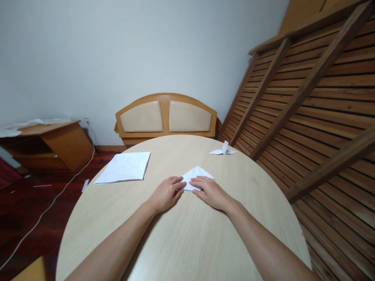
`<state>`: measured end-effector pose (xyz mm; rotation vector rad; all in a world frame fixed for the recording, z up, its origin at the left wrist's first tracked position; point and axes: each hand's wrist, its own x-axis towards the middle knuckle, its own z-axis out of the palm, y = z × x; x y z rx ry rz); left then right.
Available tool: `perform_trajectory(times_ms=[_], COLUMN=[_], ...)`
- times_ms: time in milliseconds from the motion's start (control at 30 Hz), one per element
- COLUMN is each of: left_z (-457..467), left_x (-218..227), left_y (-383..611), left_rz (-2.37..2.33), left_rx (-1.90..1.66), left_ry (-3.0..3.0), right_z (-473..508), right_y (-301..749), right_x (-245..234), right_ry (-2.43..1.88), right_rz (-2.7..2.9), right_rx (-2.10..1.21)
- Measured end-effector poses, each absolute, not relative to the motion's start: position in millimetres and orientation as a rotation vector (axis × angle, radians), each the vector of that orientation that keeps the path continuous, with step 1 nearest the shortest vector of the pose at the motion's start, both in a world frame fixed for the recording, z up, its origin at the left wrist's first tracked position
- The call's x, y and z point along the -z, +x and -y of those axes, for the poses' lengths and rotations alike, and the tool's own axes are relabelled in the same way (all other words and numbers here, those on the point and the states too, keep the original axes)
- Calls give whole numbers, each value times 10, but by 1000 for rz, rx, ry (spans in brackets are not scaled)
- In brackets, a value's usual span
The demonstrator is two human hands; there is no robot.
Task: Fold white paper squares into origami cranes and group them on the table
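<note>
A folded white paper (197, 173) lies on the round table, its pointed tip facing away from me. My left hand (167, 194) is at its left corner, with fingers and thumb close together on the edge. Across the paper's right part rests my right hand (213, 193), its fingers stretched out flat and the thumb apart near the lower edge. Both hands hide portions of the paper's sides. Farther back on the right stands a white folded paper crane (224, 149) with spread wings.
A stack of white paper sheets (124, 167) lies at the left of the pale round table (181, 234). Behind the table is a padded headboard (166, 117). Wooden slatted panels (310, 101) lean at the right. A low cabinet (63, 142) and a white cable (58, 195) are at the left.
</note>
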<state>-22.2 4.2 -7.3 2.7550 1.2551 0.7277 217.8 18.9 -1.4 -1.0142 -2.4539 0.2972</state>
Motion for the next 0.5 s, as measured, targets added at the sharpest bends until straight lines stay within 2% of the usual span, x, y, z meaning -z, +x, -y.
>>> perform_trajectory(times_ms=[500], left_z=[-33], left_x=[-2], left_y=[-192], left_rz=[-1270], left_rx=[-779], left_ry=[2746], right_z=[-132], right_y=[2048], right_x=[-133], right_ry=[-927], right_rz=[2344], right_rx=[-242])
